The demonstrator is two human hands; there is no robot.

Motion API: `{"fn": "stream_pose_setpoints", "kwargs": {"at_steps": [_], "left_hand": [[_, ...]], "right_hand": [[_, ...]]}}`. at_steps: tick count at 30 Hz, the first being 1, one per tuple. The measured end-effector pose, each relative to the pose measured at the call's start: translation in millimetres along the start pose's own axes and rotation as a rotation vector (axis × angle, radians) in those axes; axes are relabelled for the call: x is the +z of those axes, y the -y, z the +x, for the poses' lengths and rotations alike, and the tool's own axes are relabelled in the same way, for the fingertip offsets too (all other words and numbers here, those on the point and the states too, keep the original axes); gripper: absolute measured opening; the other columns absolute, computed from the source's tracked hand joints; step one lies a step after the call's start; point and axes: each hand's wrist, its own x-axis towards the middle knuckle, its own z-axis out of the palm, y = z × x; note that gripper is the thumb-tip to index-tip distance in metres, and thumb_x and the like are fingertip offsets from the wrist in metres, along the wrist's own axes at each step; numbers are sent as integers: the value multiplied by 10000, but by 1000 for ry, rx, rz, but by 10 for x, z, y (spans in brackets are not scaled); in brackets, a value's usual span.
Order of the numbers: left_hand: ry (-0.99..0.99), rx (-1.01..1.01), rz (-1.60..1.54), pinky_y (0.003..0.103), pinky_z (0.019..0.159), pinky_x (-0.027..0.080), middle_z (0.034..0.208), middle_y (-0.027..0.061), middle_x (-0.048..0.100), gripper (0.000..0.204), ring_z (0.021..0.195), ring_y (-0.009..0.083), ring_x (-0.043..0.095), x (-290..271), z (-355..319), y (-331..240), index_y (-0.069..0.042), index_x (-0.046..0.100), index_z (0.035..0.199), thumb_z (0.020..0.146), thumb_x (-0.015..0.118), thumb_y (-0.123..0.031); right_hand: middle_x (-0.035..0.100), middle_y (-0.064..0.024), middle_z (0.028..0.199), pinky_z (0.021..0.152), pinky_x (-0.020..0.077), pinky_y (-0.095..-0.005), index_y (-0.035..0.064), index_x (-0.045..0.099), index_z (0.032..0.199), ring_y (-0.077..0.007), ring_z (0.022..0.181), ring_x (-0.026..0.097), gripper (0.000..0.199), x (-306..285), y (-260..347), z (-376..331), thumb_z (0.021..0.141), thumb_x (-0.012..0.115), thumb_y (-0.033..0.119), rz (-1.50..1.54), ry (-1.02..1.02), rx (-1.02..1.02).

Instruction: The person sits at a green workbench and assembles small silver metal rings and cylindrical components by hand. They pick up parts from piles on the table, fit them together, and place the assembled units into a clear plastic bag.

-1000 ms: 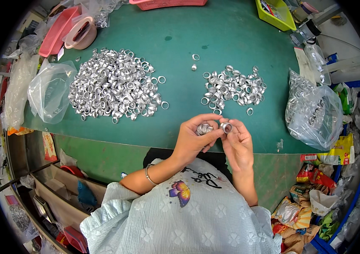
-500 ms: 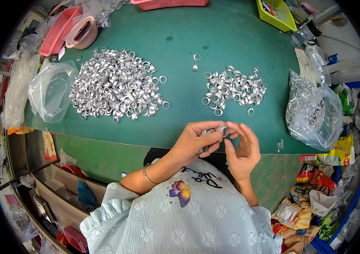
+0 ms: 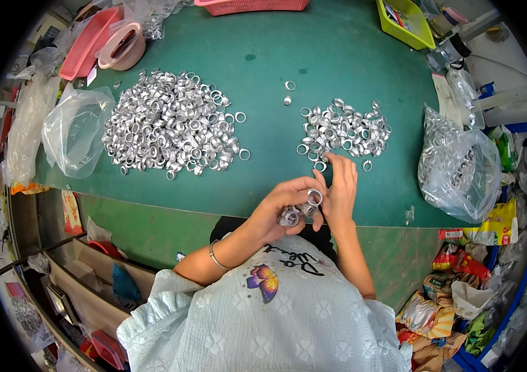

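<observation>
Several silver metal rings (image 3: 289,216) lie in my left hand (image 3: 276,203), whose fingers curl round them just over the table's near edge. One ring (image 3: 315,197) stands up at its fingertips, its round opening showing. Close beside it is my right hand (image 3: 341,195), fingers stretched forward, with no ring visible in it. Its fingertips reach the near side of a small pile of rings (image 3: 353,131) on the green table (image 3: 263,130). Farther left spreads a much larger heap of the same rings (image 3: 167,124).
Two loose rings (image 3: 289,93) lie behind the small pile. A clear bag of rings (image 3: 455,164) sits at the right edge, an open clear bag (image 3: 77,133) at the left. Pink baskets (image 3: 90,43) and a yellow-green basket (image 3: 407,23) stand toward the back.
My right hand has turned and reached forward, away from the rings in my left hand. The left hand has tilted, showing more of its rings.
</observation>
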Motion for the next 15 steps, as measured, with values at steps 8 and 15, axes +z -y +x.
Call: {"fn": "stream_pose_setpoints", "kwargs": {"at_steps": [8, 15], "left_hand": [[-309, 55, 51, 175, 328, 331, 877, 133, 583, 236, 608, 168, 571, -162, 34, 64, -26, 561, 985, 882, 525, -235], [-396, 27, 231, 160, 365, 305, 769, 31, 549, 245, 621, 105, 516, -119, 76, 120, -31, 595, 993, 876, 569, -244]], "right_hand": [[561, -145, 920, 739, 420, -364, -5, 519, 1048, -288, 823, 529, 351, 11, -133, -78, 718, 638, -2, 124, -69, 82], [573, -137, 1058, 714, 419, -215, -52, 474, 1128, -110, 892, 521, 345, -210, 15, -85, 795, 537, -114, 1031, -77, 376]]}}
